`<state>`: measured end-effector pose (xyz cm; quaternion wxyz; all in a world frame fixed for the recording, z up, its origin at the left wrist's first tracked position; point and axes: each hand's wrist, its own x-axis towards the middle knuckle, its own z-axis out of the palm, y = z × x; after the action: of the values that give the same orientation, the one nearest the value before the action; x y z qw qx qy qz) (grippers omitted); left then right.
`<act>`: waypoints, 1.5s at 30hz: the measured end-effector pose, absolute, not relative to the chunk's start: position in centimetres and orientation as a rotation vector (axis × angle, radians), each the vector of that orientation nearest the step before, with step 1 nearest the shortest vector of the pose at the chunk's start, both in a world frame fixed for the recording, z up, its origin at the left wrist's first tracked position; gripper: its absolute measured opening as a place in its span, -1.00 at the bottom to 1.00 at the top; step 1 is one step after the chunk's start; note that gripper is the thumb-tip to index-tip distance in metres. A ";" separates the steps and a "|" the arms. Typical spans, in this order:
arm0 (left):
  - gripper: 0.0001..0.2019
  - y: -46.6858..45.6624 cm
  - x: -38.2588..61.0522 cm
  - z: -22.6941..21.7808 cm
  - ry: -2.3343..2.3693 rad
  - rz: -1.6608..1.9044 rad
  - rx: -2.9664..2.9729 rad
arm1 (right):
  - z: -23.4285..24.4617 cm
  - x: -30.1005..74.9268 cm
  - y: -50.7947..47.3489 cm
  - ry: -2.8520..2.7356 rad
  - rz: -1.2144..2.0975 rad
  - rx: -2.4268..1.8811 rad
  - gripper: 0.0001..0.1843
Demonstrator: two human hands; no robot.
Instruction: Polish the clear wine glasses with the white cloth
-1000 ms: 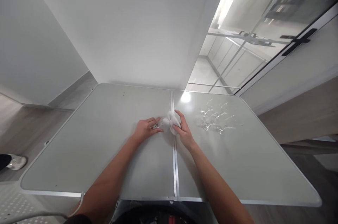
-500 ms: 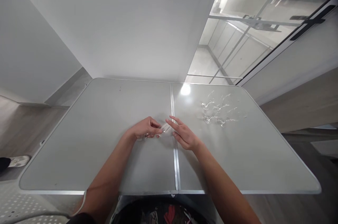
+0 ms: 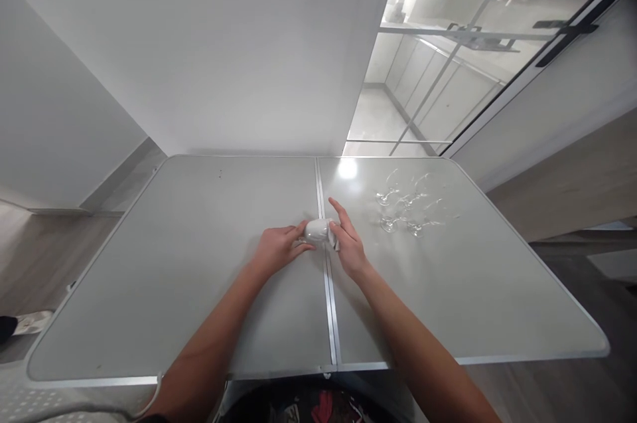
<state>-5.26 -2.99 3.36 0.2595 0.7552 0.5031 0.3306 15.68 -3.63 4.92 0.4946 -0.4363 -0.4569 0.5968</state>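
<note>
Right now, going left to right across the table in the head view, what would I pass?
left hand → white cloth → right hand → glasses

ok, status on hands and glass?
Left hand grips clear glass, white cloth stuffed inside. Right hand touching cloth, grip unclear. Spare glasses apart, to right.

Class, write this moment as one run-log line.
left hand: holds white cloth | right hand: holds same cloth | clear glasses: apart, right side of table
</note>
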 end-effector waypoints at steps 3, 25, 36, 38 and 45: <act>-0.55 -2.9 -5.7 5.0 1.144 0.683 1.640 | 4.9 16.5 -3.9 -1.439 1.263 -0.908 -0.38; -0.54 -3.3 -3.9 2.1 1.389 1.057 2.006 | 5.0 15.4 -3.5 -0.947 1.405 -1.115 -0.47; -0.50 -3.1 -5.4 3.6 0.691 0.314 0.725 | 4.6 17.4 -4.3 -1.561 1.186 -0.787 -0.59; -0.48 -3.2 -5.1 3.3 0.691 0.332 0.707 | 4.4 17.7 -4.4 -1.577 1.128 -0.765 -0.60; -0.51 -3.3 -4.6 3.1 1.055 0.690 1.737 | 5.2 16.9 -3.4 -1.407 1.370 -0.968 -0.65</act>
<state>-4.63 -3.28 3.14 0.4775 0.7112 0.4319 0.2823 16.87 -3.43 5.15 0.4585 -0.3930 -0.5710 0.5561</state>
